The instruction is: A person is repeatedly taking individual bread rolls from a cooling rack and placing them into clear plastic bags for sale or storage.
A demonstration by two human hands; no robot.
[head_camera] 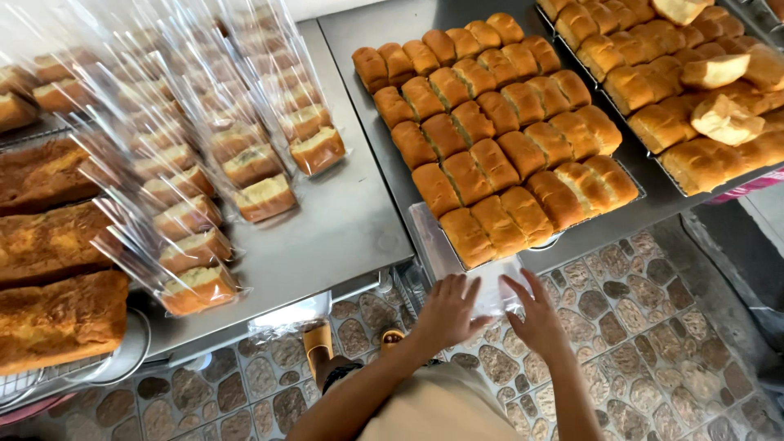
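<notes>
Right now your left hand [447, 312] and right hand [537, 314] hover with fingers spread and loose around a clear plastic bag [498, 296], which hangs between them, just below the table [343, 229] edge; whether the fingertips actually pinch the film you cannot tell. Judge it light, limp and slippery, so take it at the open rim, one edge per hand. Just beyond your fingertips sits the tray [425, 224] of golden buns [498, 147], soft and easily dented. Farther left of your left fingers lie bagged cake slices [245, 167] and brown loaves [57, 318]; nothing stands between fingers and buns.
</notes>
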